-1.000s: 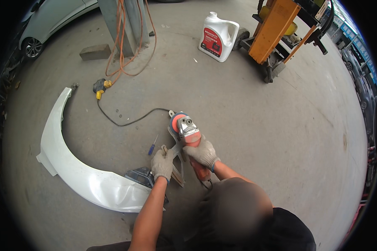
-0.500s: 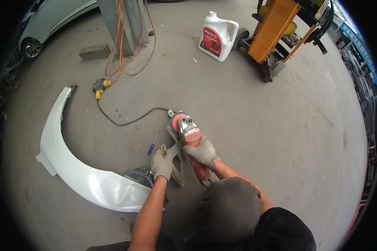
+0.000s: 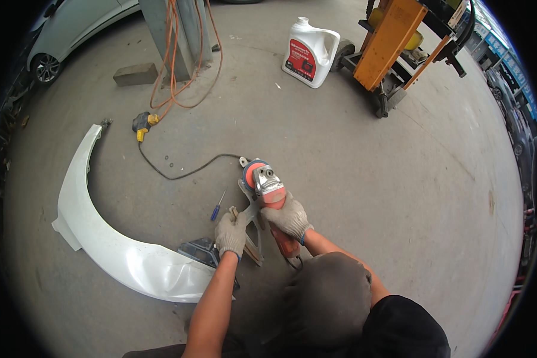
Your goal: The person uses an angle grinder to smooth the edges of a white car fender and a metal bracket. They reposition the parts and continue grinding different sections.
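Observation:
Gloved in grey knit, my right hand (image 3: 288, 217) is wrapped round the body of a red angle grinder (image 3: 274, 196). The grinder's disc (image 3: 253, 174), orange with a blue rim, stands over the far end of a grey metal bracket (image 3: 252, 216). My left hand (image 3: 231, 231), in the same kind of glove, is closed on the near left side of that bracket. Beyond the left hand a blue-handled screwdriver (image 3: 216, 209) lies on the floor. A white car fender (image 3: 122, 256) curves along the floor at the left, with a black plastic piece (image 3: 200, 251) by its near end.
A dark cord runs to a black and yellow connector (image 3: 142, 123) on an orange cable (image 3: 173, 77) by a grey post (image 3: 191, 42). Farther off stand a brick-like block (image 3: 135, 74), a white jug (image 3: 316, 51), an orange wheeled machine (image 3: 388, 45) and a parked car (image 3: 80, 27).

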The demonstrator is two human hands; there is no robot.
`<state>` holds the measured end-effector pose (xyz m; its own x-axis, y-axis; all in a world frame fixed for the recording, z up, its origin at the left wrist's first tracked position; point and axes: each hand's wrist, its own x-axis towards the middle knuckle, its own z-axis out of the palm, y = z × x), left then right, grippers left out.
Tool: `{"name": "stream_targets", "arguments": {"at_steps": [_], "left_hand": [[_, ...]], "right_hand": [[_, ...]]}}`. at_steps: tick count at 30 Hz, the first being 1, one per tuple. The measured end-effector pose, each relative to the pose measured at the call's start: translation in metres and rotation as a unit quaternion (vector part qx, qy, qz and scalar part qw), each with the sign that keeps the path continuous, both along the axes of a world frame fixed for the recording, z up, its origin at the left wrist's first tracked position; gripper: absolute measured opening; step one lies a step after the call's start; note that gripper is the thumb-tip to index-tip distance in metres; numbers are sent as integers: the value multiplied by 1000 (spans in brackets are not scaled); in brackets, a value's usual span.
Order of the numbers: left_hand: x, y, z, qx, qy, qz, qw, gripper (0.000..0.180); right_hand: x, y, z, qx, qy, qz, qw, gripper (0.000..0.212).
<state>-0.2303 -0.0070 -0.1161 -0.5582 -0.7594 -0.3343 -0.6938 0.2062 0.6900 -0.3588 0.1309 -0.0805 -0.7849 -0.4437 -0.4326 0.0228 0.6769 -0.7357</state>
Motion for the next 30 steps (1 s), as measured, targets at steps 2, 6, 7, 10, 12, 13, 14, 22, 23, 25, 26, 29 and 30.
{"name": "stream_targets", "arguments": {"at_steps": [2,6,7,10,12,13,14,22,23,25,26,29,30], "left_hand": [[1,1,0,-2,-3,0,1000,48],[-1,0,-3,5,6,4,1000,49],[0,1,-1,3,3,2,1000,49],[0,0,-4,7,8,2,1000,49],[1,0,-4,6,6,1,1000,49],[1,1,-3,2,0,0,1000,49],[0,1,-1,-3,-5,-3,1000,49],[-1,2,2,2,4,2,1000,49],[0,2,2,3,3,2,1000,49],[0,2,1,2,1,1,1000,48],[0,1,1,1,1,1,1000,48],[0,1,-2,8,-3,0,1000,48],[0,1,-3,7,-3,-1,1000,48]], "right_hand": [[0,1,-4,11,12,2,1000,70],[1,1,-3,11,12,-2,1000,71],[1,1,-4,12,12,-1,1000,71],[1,2,-4,20,11,2,1000,72],[3,0,2,27,5,3,1000,72],[3,1,1,24,8,3,1000,73],[3,3,-2,20,11,2,1000,73],[3,3,-5,32,25,6,999,74],[5,3,-4,39,27,6,999,74],[6,3,-2,39,21,5,999,73],[5,4,0,32,14,5,999,73],[3,1,2,30,20,10,999,73],[3,1,2,33,27,12,999,73]]}}
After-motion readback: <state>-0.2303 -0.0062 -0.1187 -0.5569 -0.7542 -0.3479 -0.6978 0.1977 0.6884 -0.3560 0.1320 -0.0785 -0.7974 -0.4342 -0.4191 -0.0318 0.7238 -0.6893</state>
